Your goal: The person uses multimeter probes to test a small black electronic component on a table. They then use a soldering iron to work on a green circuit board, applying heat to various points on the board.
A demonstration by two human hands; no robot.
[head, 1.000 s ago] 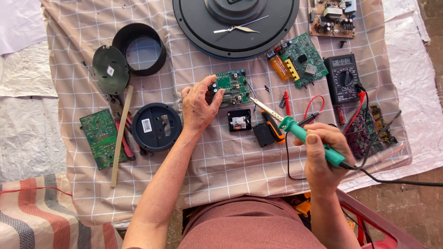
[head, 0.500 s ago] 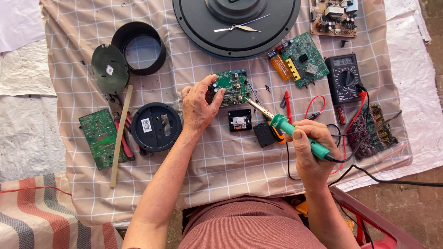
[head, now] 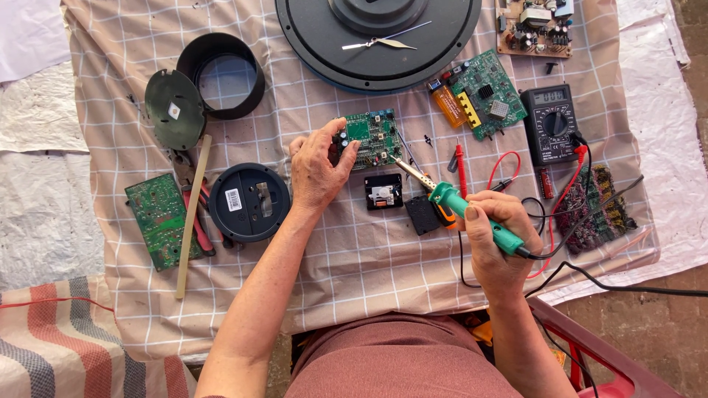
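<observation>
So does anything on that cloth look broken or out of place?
Nothing looks broken or spilled. The left hand steadies a green circuit board; the right hand holds a soldering iron to its edge. Loose boards, covers and a multimeter lie scattered about.

Circuit board [head: 372,136] lies on the cloth [head: 354,258], multimeter [head: 552,124] to its right, round housing [head: 249,202] left.

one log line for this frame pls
left hand: holds green board | right hand: holds soldering iron | tip: at board edge | nearby: multimeter, checked cloth
</observation>
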